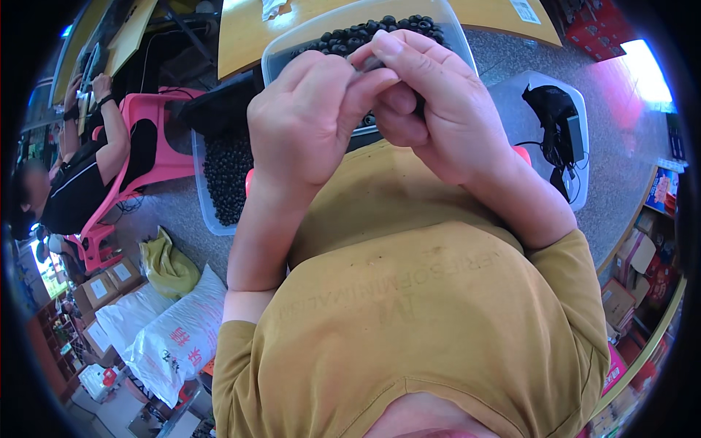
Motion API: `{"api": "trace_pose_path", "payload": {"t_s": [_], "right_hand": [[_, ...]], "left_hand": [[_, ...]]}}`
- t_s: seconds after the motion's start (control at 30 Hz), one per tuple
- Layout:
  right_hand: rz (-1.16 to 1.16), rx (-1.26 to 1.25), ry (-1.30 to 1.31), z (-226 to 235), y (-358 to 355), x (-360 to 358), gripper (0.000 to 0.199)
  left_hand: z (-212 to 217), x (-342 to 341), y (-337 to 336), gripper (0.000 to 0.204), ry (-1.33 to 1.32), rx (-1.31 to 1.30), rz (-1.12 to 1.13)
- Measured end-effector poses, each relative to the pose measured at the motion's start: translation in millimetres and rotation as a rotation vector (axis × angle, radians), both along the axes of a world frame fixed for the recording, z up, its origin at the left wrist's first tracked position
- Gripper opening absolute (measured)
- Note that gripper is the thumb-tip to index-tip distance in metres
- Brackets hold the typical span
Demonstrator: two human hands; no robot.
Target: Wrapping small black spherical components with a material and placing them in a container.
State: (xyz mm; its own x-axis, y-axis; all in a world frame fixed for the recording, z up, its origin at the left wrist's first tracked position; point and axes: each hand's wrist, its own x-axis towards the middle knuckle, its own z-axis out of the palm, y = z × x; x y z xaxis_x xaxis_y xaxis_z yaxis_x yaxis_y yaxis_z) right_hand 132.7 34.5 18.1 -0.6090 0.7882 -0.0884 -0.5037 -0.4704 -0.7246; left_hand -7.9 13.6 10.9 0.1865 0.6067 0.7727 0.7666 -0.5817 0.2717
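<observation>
In front of my chest, my left hand [303,120] and my right hand [449,109] meet at the fingertips. Both are closed, pinching a small dark piece [371,65] between thumbs and forefingers. Most of it is covered by the fingers, so its exact kind cannot be made out. Just beyond the hands stands a clear plastic tub [272,57] with many round black parts [365,31] in it. To the left, a lower clear tub [207,219] holds a mass of small black parts [226,171].
A wooden table [244,36] lies behind the tub. At right, a clear bin [579,117] contains black cables [558,142]. A person [87,171] works at far left by a pink chair [171,157]. White sacks [179,328] and cartons [98,292] stand lower left.
</observation>
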Motion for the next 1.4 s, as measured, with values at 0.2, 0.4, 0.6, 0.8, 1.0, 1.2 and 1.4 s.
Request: {"api": "trace_pose_path", "payload": {"t_s": [0.2, 0.4, 0.6, 0.8, 1.0, 1.2, 1.4], "right_hand": [[0.065, -0.269, 0.140, 0.8, 4.4, 1.6, 0.023], [0.010, -0.415, 0.331, -21.9, 38.7, 19.1, 0.024], [-0.116, -0.464, 0.077, -13.7, 43.0, 11.6, 0.021], [-0.110, -0.326, -0.021, -25.8, 42.2, 4.1, 0.022], [0.005, -0.233, 0.036, -27.0, 45.9, 15.0, 0.017], [-0.003, 0.005, -0.099, -0.8, 19.4, 7.4, 0.022], [0.194, -0.003, 0.029, 7.9, 9.3, 8.8, 0.027]], "left_hand": [[12.8, -6.0, -0.2, 0.026, -0.037, -0.308, -0.025], [-13.9, -34.1, 21.5, 0.036, 0.226, -0.695, 0.228], [-23.5, -18.4, 26.5, 0.024, 0.508, -0.827, 0.269], [-40.5, -24.3, 31.0, 0.016, 0.459, -0.710, 0.255], [-17.7, -29.9, 21.4, 0.019, -0.027, -0.701, 0.165], [11.9, -15.5, -2.9, 0.023, -0.776, -0.523, -0.288], [8.8, -4.1, -5.3, 0.029, -0.894, -0.531, -0.567]]}}
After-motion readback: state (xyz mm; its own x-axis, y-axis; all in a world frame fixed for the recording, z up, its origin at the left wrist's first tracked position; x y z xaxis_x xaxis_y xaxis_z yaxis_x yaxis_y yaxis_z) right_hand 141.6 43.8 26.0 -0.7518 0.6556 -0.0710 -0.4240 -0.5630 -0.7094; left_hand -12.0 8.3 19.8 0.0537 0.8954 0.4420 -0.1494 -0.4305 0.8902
